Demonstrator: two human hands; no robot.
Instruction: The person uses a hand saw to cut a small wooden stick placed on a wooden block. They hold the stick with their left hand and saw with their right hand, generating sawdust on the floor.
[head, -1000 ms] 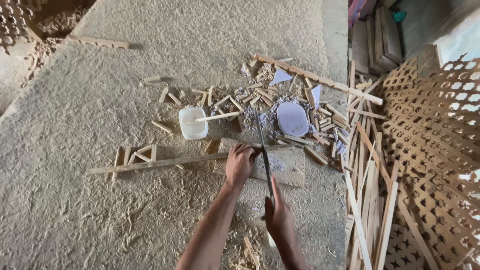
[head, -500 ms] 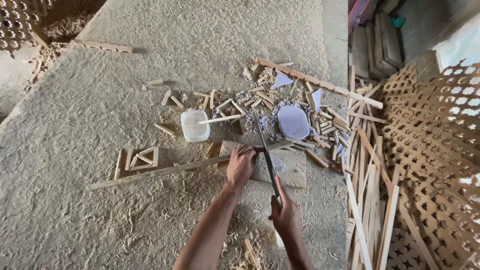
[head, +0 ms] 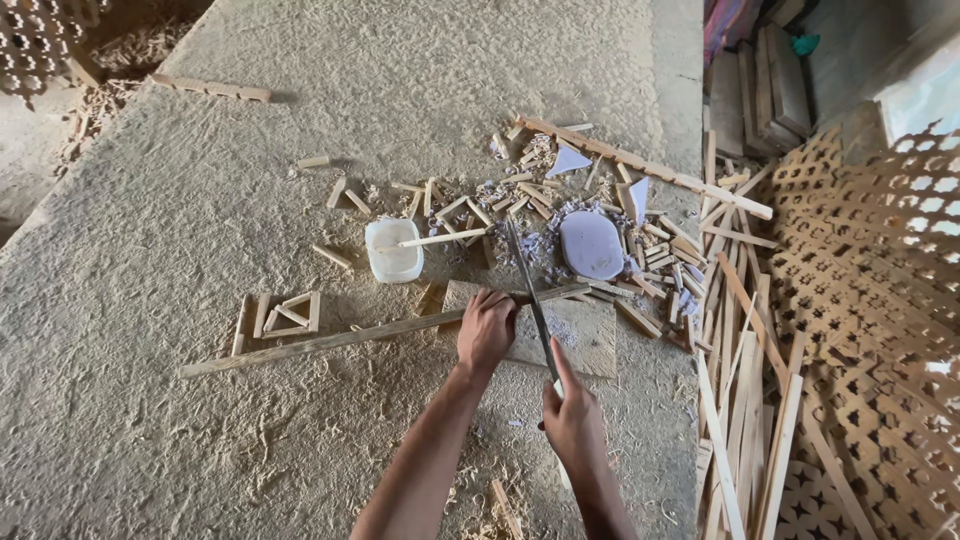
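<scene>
Sawdust covers the whole floor (head: 200,420) of this workshop. Near its middle a long thin wooden strip (head: 330,340) lies across a flat board (head: 580,335), and the left hand (head: 487,328) presses down on it, fingers together over the strip. The right hand (head: 572,420), nearer, is clamped around the handle of a narrow saw (head: 528,290) whose blade crosses the strip just right of the left hand. Just beyond stand a white tub (head: 391,250) with a stick in it and a pale oval lid (head: 591,244), among scattered offcuts (head: 470,205). Lattice panels (head: 870,300) and loose slats (head: 740,400) lie at right.
</scene>
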